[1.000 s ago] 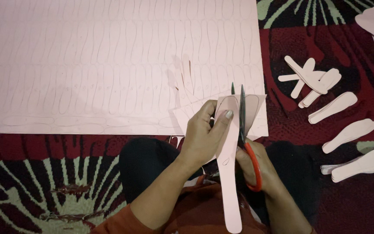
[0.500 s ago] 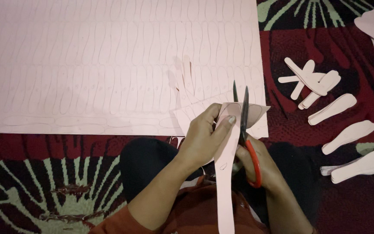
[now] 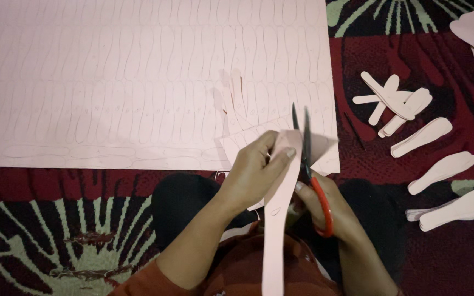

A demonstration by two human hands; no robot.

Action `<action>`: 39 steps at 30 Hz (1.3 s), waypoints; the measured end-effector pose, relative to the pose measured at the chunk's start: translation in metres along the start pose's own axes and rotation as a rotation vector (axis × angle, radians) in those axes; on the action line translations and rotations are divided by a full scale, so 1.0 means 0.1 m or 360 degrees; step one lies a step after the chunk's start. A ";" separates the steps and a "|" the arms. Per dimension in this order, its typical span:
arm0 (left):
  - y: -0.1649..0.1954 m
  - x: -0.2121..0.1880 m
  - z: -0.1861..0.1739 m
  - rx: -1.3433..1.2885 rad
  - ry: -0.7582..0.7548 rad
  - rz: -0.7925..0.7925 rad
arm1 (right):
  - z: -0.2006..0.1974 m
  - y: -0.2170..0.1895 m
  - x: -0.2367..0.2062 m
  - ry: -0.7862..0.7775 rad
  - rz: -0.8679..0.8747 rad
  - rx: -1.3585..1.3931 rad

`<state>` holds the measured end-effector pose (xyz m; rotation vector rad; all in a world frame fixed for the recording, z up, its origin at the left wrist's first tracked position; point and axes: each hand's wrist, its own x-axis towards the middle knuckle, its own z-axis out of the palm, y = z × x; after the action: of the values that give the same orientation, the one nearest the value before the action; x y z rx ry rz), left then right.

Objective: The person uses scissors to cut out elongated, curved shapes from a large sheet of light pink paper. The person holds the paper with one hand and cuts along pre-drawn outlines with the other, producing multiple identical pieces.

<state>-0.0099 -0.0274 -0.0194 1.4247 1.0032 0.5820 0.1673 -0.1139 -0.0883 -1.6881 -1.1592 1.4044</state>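
Carpet (image 3: 39, 230): I see a patterned rug in red, black and green under everything; its edges run out of frame on all sides.
Big sheet (image 3: 138, 82): a large pale pink sheet covers the upper left, faintly marked with rows of bottle-like outlines; its top and left are cut off, and the outlines are too faint for me to count.
Cut shapes (image 3: 440, 170): finished pink pieces lie on the carpet to the right, some stacked or crossed, well apart from the hands; another pile at the top right corner is cut off.
Strip (image 3: 275, 225): a long pink strip hangs from the left hand toward my lap, its lower end leaving the frame.
Left hand (image 3: 253, 175): thumb and fingers pinch the strip's top, just beside the blades.
Right hand (image 3: 325, 211): fingers curl through the red handle; most of them are hidden beneath it.
Scissors (image 3: 305, 148): dark blades stand parted, pointing away, blurred, with the paper's edge between them.
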 end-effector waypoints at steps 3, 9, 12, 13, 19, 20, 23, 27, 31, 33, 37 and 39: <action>0.00 -0.02 0.00 0.0118 -0.0022 0.0026 | -0.04 0.03 0.01 -0.0081 -0.0302 0.0051; -0.02 -0.04 0.00 -0.0028 -0.0017 0.0113 | -0.05 0.07 -0.01 -0.0069 -0.0234 -0.0066; -0.02 -0.03 0.00 -0.0038 -0.0024 0.0008 | -0.06 0.04 -0.01 -0.0053 -0.0294 -0.0111; -0.01 -0.03 0.00 -0.0013 -0.0027 0.0006 | -0.06 0.03 -0.02 -0.0052 -0.0305 -0.0112; -0.02 -0.02 0.00 -0.0060 -0.0032 0.0065 | -0.05 -0.02 -0.02 -0.0013 -0.0258 -0.0139; -0.03 -0.02 0.00 -0.0065 -0.0034 0.0075 | -0.04 -0.02 -0.02 -0.0001 -0.0268 -0.0162; -0.04 -0.01 -0.01 -0.0076 -0.0038 0.0110 | -0.03 -0.01 -0.02 0.0020 -0.0265 -0.0166; -0.04 0.00 -0.02 -0.0073 -0.0063 0.0083 | -0.03 0.01 -0.03 0.0008 -0.0308 -0.0127; -0.03 0.00 -0.06 -0.0087 -0.0107 0.0016 | -0.03 0.01 -0.05 -0.0029 -0.0198 -0.0018; -0.01 0.00 -0.07 -0.0111 -0.0124 -0.0034 | -0.02 0.02 -0.06 -0.0041 -0.0159 0.0020; -0.01 0.00 -0.09 -0.0052 -0.0127 -0.0019 | 0.00 0.02 -0.06 -0.0031 -0.0154 0.0101; -0.01 0.00 -0.11 -0.0023 -0.0131 0.0039 | -0.01 0.02 -0.06 -0.0022 -0.0096 0.0086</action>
<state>-0.0192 -0.0213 -0.0190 1.4385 0.9156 0.5431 0.1682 -0.1202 -0.0874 -1.5954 -1.1602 1.3999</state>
